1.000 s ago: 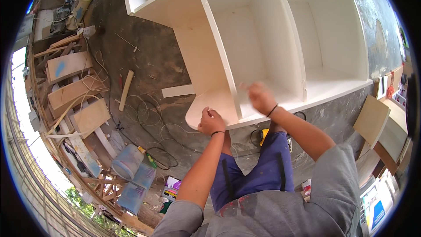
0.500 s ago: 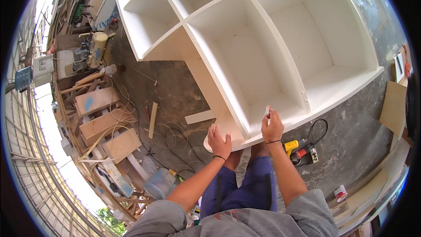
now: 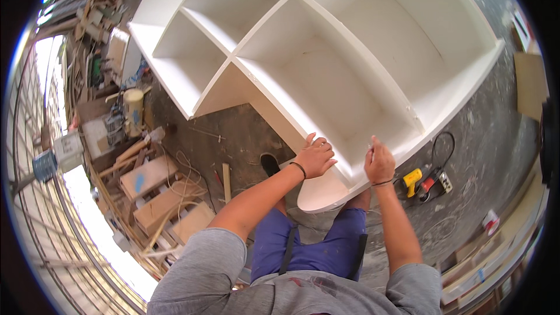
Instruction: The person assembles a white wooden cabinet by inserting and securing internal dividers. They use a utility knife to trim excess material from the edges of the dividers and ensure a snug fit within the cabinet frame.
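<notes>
A large white shelf unit point(image 3: 348, 27) with several open compartments lies before me. My left hand point(image 3: 315, 156) rests on the upright panel's edge at its near end, fingers apart and bent over it. Just below that hand, a rounded board point(image 3: 322, 193) juts out at the unit's near corner. Over the near end of the middle compartment, my right hand point(image 3: 380, 162) is closed in a pinch. A small pale bit shows at its fingertips, too small to name.
On the floor at right lie a yellow power tool point(image 3: 413, 178), a red-and-black power tool point(image 3: 429, 184) and a socket strip point(image 3: 445, 182). Wooden boards point(image 3: 149, 176), cables and a cream-coloured tank point(image 3: 133, 107) crowd the left. A wood strip point(image 3: 226, 182) lies nearer.
My left hand has moved from the rounded board up onto the panel's edge. The right hand stays pinched near the compartment. My view has turned, and one foot has come into sight at left.
</notes>
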A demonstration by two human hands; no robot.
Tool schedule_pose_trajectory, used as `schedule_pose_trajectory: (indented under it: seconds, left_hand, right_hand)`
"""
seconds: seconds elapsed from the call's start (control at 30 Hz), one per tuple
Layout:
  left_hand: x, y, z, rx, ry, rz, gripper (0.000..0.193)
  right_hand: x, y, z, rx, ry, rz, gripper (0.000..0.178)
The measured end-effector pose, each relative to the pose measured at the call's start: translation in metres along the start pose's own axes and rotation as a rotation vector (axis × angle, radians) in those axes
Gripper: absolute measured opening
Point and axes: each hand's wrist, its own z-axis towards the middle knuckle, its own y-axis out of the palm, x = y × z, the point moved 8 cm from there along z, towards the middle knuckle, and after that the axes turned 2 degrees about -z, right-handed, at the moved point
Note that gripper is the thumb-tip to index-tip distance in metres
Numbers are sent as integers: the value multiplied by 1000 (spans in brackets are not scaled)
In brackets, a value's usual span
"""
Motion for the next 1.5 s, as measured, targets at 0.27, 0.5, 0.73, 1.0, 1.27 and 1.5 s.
schedule_pose_trajectory:
  seconds: [0.27,0.5,0.73,1.0,1.27,1.5]
  left_hand:
    - [-17,-22,-12,324,379,-126,13]
    - [-121,-110,-6,301,306,117,23]
    - [-201,-184,16,365,88,347,27]
    - [-321,-282,171,515,-364,160,66]
    - [-337,-270,259,355,-333,122,60]
    - [-324,-283,253,441,-318,285,58]
  right_hand:
    - [7,-8,5,-7,120,-173,47]
    - [8,2,1,-33,188,-110,48]
    - [4,3,2,39,155,-74,47]
    - [17,1,2,41,173,-162,44]
    - [18,11,0,-58,248,-286,39]
    - [17,14,-1,-41,182,-383,31]
